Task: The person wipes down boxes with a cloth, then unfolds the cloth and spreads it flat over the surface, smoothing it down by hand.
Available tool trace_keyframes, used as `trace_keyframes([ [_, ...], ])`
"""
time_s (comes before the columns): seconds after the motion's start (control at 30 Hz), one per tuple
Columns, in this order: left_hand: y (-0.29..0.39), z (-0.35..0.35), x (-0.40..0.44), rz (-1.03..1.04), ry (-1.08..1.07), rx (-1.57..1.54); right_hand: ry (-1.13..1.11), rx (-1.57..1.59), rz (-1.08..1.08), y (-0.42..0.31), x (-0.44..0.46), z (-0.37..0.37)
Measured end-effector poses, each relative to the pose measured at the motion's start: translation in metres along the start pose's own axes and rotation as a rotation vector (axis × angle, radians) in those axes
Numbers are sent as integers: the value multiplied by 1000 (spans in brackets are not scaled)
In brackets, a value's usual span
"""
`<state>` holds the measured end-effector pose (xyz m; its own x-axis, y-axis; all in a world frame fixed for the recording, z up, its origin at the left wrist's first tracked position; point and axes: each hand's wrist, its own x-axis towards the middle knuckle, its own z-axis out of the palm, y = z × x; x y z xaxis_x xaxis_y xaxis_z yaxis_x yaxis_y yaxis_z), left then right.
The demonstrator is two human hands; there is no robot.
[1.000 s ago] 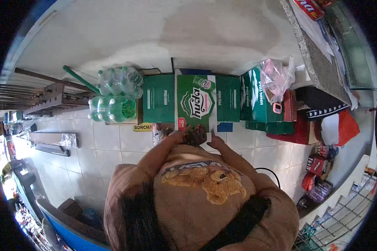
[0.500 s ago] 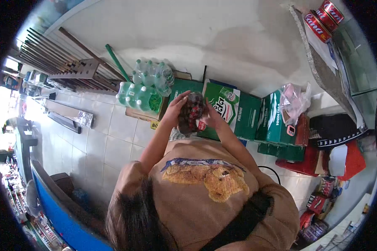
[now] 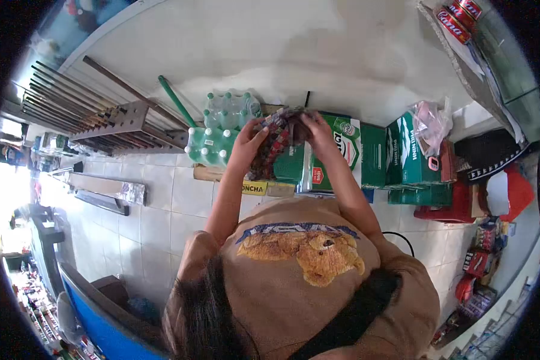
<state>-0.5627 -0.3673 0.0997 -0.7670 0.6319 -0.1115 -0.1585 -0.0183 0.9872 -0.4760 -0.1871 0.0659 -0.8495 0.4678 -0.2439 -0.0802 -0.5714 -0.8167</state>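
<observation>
A dark cloth with a red and grey checked pattern (image 3: 274,143) is held up in front of my chest, its lower part hanging down. My left hand (image 3: 247,145) grips its left side, with the thumb over the fabric. At the upper right edge, my right hand (image 3: 320,133) pinches the cloth, which bunches between the two hands. Behind it stand green cartons (image 3: 373,155), partly hidden by the cloth and my right forearm. Shrink-wrapped green bottles (image 3: 211,146) are just left of my left hand.
More bottles (image 3: 231,109) stand against the wall. A rack of long sticks (image 3: 139,123) is on the left. A clear bag with something pink (image 3: 431,123) rests on the right cartons. Red cans (image 3: 454,25) sit on a shelf at the upper right.
The cloth was a compact bundle and is now spread wider and raised. My hands have moved up and further apart in the view. The view has shifted slightly.
</observation>
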Motion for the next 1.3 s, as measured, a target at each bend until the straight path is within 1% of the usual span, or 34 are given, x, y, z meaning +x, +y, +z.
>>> trace_keyframes([
  [0.03, 2, -12, -1, 2, -27, 74, 25, -67, -156, 9, 6, 2],
  [0.1, 2, -39, -2, 1, -68, 146, 37, -87, -185, 8, 2, 12],
  [0.17, -4, -66, 1, 60, -61, 408, 79, -60, -204, 9, -10, 32],
  [0.2, -7, -75, 1, 63, -78, 406, 94, -60, -214, 10, -13, 42],
  [0.27, -15, -89, -2, 368, 45, 646, 167, -316, -208, 14, -21, 56],
  [0.33, -16, -96, -9, 384, 65, 686, 152, -311, -195, 22, -30, 65],
  [0.37, -16, -98, -12, 406, 103, 734, 152, -400, -216, 29, -29, 64],
  [0.4, -13, -96, -19, 403, 80, 732, 154, -487, -235, 34, -31, 64],
  [0.43, -9, -91, -28, 299, -71, 544, 194, -679, -390, 35, -33, 73],
  [0.47, -8, -85, -35, 192, -217, 353, 217, -680, -389, 39, -36, 79],
  [0.5, -11, -79, -38, 113, -341, 290, 243, -689, -441, 41, -38, 83],
  [0.53, -13, -70, -41, 108, -365, 283, 270, -701, -492, 42, -42, 84],
  [0.57, -15, -59, -45, 204, -355, 342, 254, -688, -414, 41, -49, 82],
  [0.6, -17, -48, -49, 300, -343, 401, 280, -692, -410, 42, -55, 81],
  [0.63, -27, -41, -50, 322, -285, 415, 295, -676, -453, 44, -59, 81],
  [0.67, -31, -37, -49, 320, -312, 411, 310, -658, -498, 45, -65, 80],
  [0.73, -32, -29, -48, 389, -264, 366, 308, -663, -452, 35, -82, 76],
  [0.77, -32, -24, -47, 329, -262, 369, 249, -675, -342, 33, -89, 68],
  [0.8, -38, -24, -43, 326, -287, 367, 186, -682, -233, 31, -95, 61],
  [0.83, -46, -26, -36, 309, -384, 338, 194, -831, -174, 21, -107, 63],
  [0.87, -53, -25, -32, 294, -474, 307, 149, -826, -136, 14, -118, 63],
  [0.9, -21, -19, -41, 185, -488, 330, 86, -770, -88, 15, -124, 55],
  [0.93, -25, -15, -41, 190, -491, 330, 18, -716, -43, 18, -127, 44],
  [0.97, -33, -12, -39, 224, -468, 379, 13, -833, -145, 23, -130, 30],
  [1.0, -33, -6, -39, 257, -442, 431, 10, -831, -152, 22, -131, 19],
  [1.03, -34, 4, -42, 220, -390, 337, -66, -918, -168, 21, -133, 6],
  [1.07, -33, 11, -44, 226, -388, 343, -142, -1005, -185, 19, -136, -8],
  [1.1, -20, 21, -46, 67, -333, 306, -95, -1037, 24, 3, -145, -9],
  [1.13, -10, 30, -49, -93, -277, 266, -97, -1037, 19, -3, -150, -21],
  [1.17, -6, 40, -49, -179, -228, 228, -150, -946, 120, -12, -155, -35],
  [1.2, -6, 47, -47, -170, -226, 227, -202, -854, 218, -20, -159, -51],
  [1.23, -7, 53, -46, -117, -238, 281, -279, -1079, 125, -27, -159, -70],
  [1.27, -10, 59, -44, -64, -250, 335, -278, -1081, 116, -33, -165, -88],
  [1.3, -15, 70, -43, 146, -216, 443, -232, -1070, 117, -46, -173, -97],
])
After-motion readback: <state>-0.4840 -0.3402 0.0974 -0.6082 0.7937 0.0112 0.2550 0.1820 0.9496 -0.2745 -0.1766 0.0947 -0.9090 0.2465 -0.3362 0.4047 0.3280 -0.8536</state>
